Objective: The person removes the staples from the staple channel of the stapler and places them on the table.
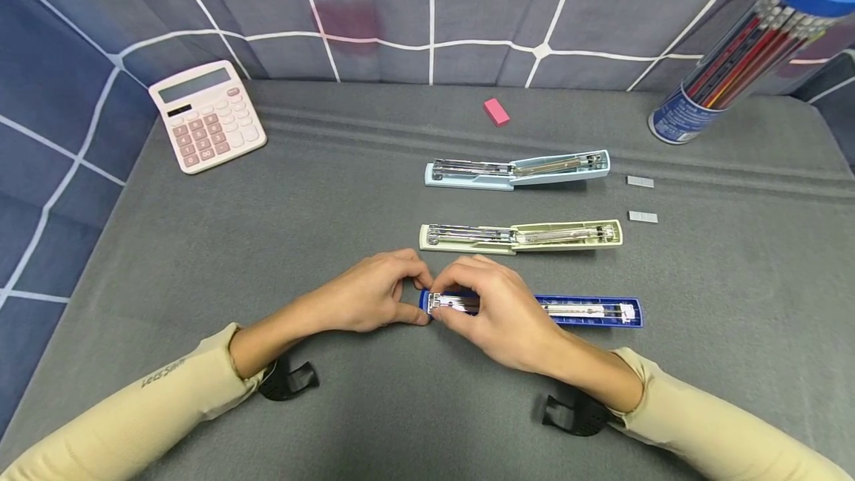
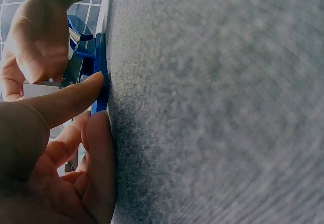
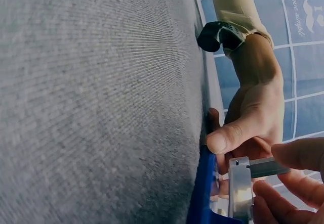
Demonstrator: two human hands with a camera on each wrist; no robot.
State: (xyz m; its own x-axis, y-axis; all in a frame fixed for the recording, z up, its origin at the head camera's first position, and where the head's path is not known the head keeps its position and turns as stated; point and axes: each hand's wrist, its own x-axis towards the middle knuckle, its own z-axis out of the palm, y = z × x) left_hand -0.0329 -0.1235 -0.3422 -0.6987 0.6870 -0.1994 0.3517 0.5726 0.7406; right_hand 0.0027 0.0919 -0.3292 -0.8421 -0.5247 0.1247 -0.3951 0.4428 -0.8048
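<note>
A blue stapler [image 1: 588,310] lies opened out flat, its metal magazine [image 3: 240,191] facing up. At its left end my left hand [image 1: 377,292] holds the base between thumb and fingers, with the thumb [image 2: 76,100] against the blue edge. My right hand [image 1: 497,310] is over the magazine and pinches a small grey strip of staples [image 3: 266,167] between thumb and fingers. The strip is beside the magazine's end in the right wrist view; whether any of it sits inside, I cannot tell. The right hand hides the stapler's middle in the head view.
Beyond the hands lie an opened pale green stapler [image 1: 568,234] and an opened light blue stapler [image 1: 561,165]. Two staple strips [image 1: 643,217] are to their right. A pink eraser [image 1: 496,111], a pink calculator [image 1: 208,117] and a blue-lidded pencil tube [image 1: 741,58] stand farther back.
</note>
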